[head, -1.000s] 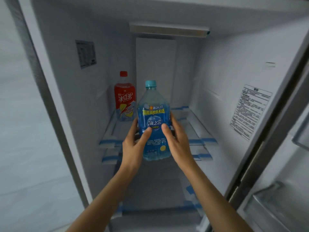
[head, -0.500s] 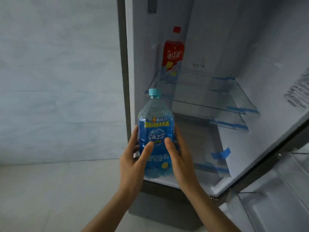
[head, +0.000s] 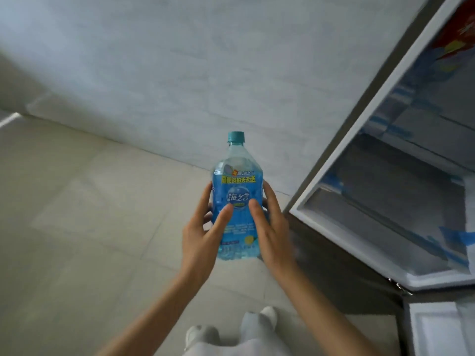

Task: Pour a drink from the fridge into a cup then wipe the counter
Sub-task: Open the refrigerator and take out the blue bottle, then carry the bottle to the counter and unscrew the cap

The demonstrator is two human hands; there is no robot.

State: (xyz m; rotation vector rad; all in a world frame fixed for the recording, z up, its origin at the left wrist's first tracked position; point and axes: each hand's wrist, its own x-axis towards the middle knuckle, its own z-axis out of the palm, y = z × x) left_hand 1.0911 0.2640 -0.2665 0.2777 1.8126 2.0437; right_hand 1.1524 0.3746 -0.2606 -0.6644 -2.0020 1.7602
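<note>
The open fridge (head: 401,191) is cut off by the right edge of the view, so only part of its white interior shows; its glass shelves (head: 411,134) with blue tape strips are blurred, and a red bottle (head: 460,29) at the top right corner is smeared and mostly out of view. The fingers of both hands are largely hidden behind the blue drink bottle (head: 237,201); only the thumbs lie across the front of its label. The left hand (head: 203,237) grips the bottle's left side and the right hand (head: 272,235) grips its right side, fingers curled round it. The bottle is held upright in the air, to the left of the fridge and above the pale tiled floor (head: 77,227), its teal cap (head: 236,136) on, with blue liquid filling it up to the shoulder. At the bottom edge, 2 white shoes (head: 259,322) show partly.
</note>
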